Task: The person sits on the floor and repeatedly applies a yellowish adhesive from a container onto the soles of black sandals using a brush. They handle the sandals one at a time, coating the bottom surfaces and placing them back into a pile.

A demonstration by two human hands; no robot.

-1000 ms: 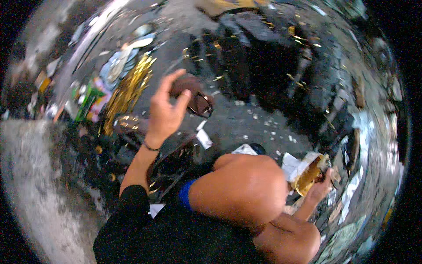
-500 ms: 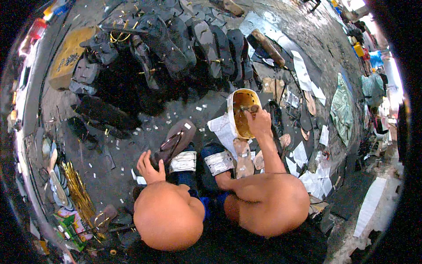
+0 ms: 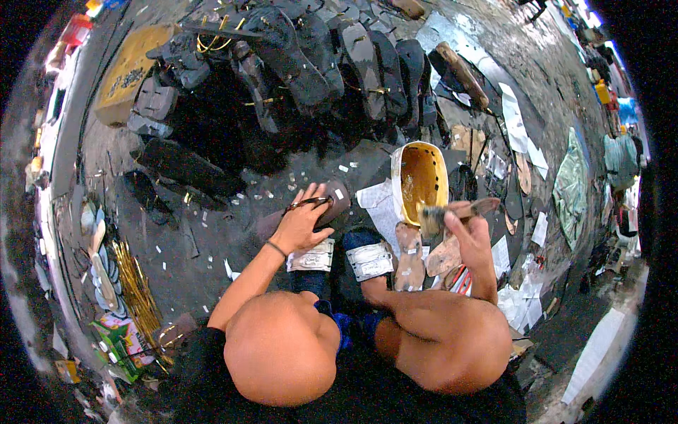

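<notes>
My left hand [image 3: 304,220] lies on a dark brown flip-flop [image 3: 340,204] with its fingers spread across the strap. The flip-flop rests on the floor in front of my left foot. In my right hand [image 3: 469,237] is a brush [image 3: 432,218], its wooden handle sticking out to the right and its bristles toward the left. The bristles are at the near rim of a white tub [image 3: 397,182] coated inside with yellowish-brown stuff. Whether they touch the rim I cannot tell.
Many black sandals [image 3: 293,67] are heaped beyond my hands, by a yellowish block [image 3: 127,88]. Paper sheets [image 3: 378,208] and tan sole-shaped pieces [image 3: 409,254] lie around the tub. Gold-coloured strips [image 3: 134,293] lie at left, a green cloth [image 3: 571,187] at right.
My left hand has moved forward and right from beside the flip-flop onto its strap. My right hand has lifted the brush out of the tub, toward its near right side.
</notes>
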